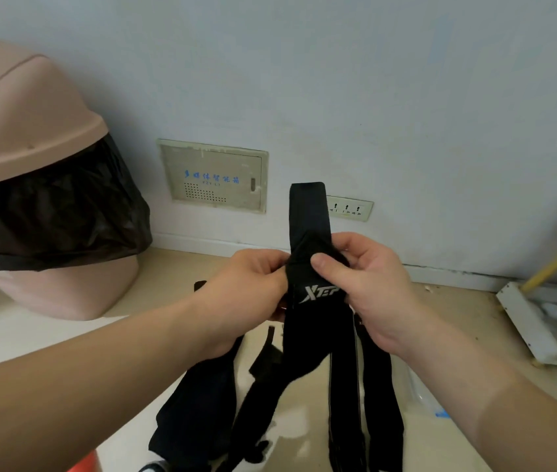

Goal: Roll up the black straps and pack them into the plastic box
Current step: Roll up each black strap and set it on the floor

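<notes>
Black strap [314, 321], frame centre: pinched upright between left hand [246, 287] and right hand [369, 284]; top end free, likely for rolling.

Held strap [307, 216]: black is recorded, with a silver-white logo [318, 294] printed on it. Loose straps [198, 403]: black is noted; one is edged in grey. Bin [21, 107]: dusty pink, lined with a black bag [48, 212]. Wall [304, 80]: pale blue-grey. Panel [212, 175]: beige, marked with blue characters and a dot grid. Rack [522, 318]: white, fitted with yellow bars [548, 267].

Pale wall [338, 80]; beige floor [175, 267]; bin [31, 131]
</notes>
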The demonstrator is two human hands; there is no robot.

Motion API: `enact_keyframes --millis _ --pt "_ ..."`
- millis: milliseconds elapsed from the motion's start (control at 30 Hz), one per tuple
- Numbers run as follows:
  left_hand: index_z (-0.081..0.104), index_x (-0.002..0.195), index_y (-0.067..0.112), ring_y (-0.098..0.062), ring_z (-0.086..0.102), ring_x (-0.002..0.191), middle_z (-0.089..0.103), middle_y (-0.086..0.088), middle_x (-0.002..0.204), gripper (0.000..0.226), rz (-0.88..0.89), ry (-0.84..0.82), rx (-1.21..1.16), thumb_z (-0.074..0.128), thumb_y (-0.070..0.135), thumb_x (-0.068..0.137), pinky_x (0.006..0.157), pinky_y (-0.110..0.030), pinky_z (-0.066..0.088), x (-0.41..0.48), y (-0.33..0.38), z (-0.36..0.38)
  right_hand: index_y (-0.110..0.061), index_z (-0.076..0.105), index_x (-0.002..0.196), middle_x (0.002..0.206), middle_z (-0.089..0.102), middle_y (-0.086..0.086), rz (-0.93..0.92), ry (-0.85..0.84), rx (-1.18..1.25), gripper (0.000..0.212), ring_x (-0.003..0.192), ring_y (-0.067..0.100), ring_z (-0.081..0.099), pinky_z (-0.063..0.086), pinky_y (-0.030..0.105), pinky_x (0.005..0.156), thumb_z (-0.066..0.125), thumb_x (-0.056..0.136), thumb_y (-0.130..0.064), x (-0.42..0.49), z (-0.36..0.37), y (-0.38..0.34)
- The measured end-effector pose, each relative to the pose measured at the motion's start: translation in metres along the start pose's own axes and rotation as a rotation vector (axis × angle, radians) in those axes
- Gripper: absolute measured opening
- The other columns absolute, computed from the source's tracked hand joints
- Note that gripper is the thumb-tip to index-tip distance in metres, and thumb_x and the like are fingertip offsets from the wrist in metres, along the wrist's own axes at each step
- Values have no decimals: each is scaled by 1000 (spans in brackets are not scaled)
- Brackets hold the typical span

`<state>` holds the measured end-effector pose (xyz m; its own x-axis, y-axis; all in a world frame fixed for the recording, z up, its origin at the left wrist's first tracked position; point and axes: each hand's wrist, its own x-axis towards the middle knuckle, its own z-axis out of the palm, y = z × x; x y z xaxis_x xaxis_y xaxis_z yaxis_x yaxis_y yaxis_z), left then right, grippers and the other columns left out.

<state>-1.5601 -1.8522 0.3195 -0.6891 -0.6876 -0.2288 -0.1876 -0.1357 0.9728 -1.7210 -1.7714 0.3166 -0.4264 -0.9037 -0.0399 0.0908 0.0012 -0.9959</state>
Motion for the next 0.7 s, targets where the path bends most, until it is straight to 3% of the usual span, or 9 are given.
enact_keyframes --millis 100,200,300,467,700 --pt "80 108 17 -21 78 87 82 -7 100 24 40 1 -29 60 30 108 78 -31 59 -2 3 2 -12 75 97 90 82 10 -43 126 1 15 80 24 79 63 37 75 81 87 -2 1 -2 -4" --pt "79 112 15 -25 79 97 82 -8 105 29 51 -8 -21 55 30 110 82 -30 61 -4 4 0 -15 80 99 94 83 6 -63 121 -47 15 90 23 81 65 32 83 78 91 -3 1 -6 -8" --pt "78 115 16 -23 79 99 82 -7 105 30 27 -2 -21 50 27 112 81 -28 62 -5 5 -1 -25 81 104 101 84 -1 -73 53 -119 29 99 16 79 62 31 92 66 100 -1 -1 -1 -5" --pt "77 117 13 -27 78 103 81 -9 110 33 3 -73 -46 48 29 112 88 -34 64 -6 8 2 -24 81 97 93 84 -1 -90 148 -53 25 90 13 80 63 26 82 71 97 -1 0 -1 -5" --pt "77 118 14 -28 77 107 81 -9 112 34 49 -113 13 49 31 112 96 -39 62 -8 6 4 -18 81 96 91 83 2 -3 202 -19 12 86 14 78 61 27 80 77 93 -7 6 -10 -3"
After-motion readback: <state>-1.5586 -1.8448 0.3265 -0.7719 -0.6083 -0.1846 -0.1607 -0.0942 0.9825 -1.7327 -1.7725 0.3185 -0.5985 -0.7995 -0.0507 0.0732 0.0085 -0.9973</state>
